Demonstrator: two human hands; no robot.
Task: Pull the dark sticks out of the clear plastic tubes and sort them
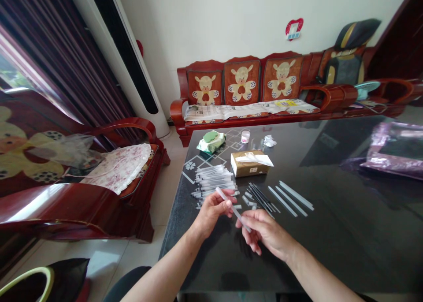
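Note:
My left hand (212, 208) and my right hand (264, 231) both grip one slim, translucent white pen barrel (233, 208) above the table's near edge. The left pinches it near its upper end, while the fingers of the right close on its lower end. Beyond my left hand lies a heap of similar white pens (213, 178) with dark tips. Thin black refills (259, 195) rest on the table just past my right hand, beside several short white caps (248, 200). Further right, three loose barrels (295, 195) lie slanted and roughly parallel.
On the dark glossy table (330, 249) stand a tissue box (251, 164), a green wipes pack (211, 142), a small white jar (245, 137) and a crumpled tissue (269, 140). A purple plastic package (396, 150) lies at right. Wooden sofas (180, 90) stand behind and left.

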